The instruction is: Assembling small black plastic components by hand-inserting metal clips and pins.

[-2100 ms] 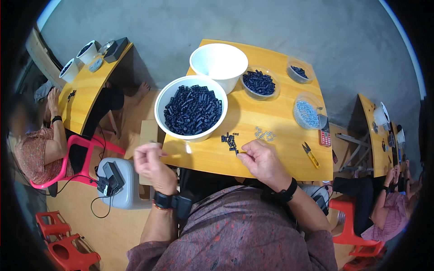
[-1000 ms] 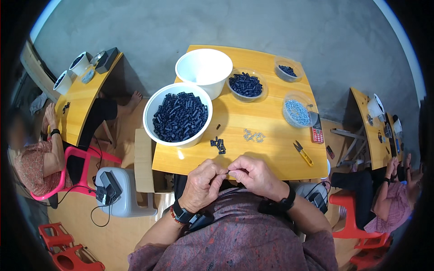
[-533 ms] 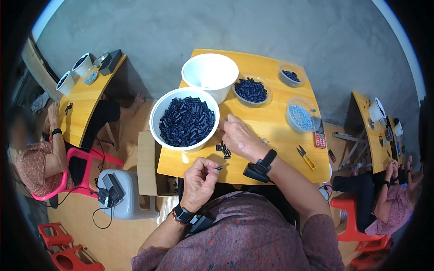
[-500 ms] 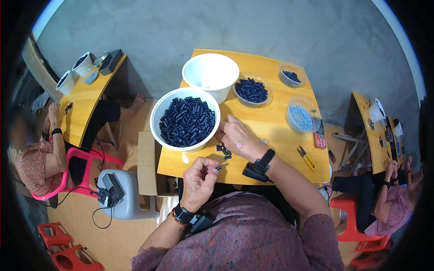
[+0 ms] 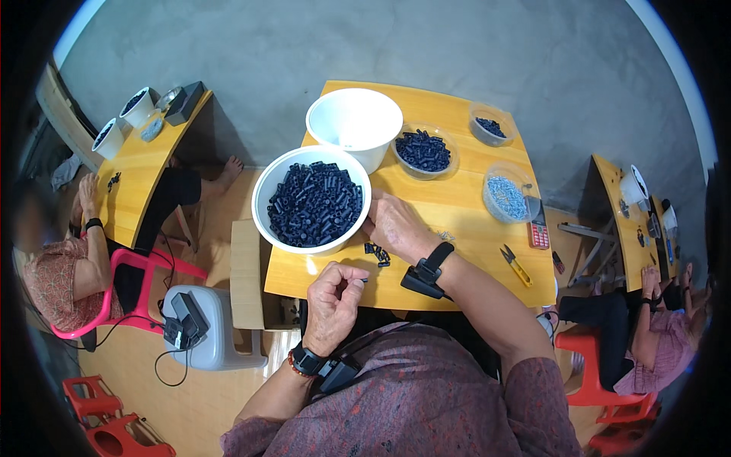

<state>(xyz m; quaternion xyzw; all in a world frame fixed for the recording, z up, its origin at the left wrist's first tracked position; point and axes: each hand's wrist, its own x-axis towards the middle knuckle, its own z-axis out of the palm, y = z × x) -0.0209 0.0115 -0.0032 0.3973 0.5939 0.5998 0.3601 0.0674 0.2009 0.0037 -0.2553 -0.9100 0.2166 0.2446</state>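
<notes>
Shifted slightly toward the bowl of black parts, right hand is resting half-open beside it, gripping nothing; left hand is pinching a small black part below it.

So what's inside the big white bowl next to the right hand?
The big white bowl is heaped with small black tube-shaped pieces. Its bottom is covered by them. The right hand rests beside its rim.

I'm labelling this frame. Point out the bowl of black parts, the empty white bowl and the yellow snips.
bowl of black parts (image 5: 263, 199), head view, left rim.
empty white bowl (image 5: 354, 120), head view, inner wall.
yellow snips (image 5: 516, 266), head view, handle.
</notes>
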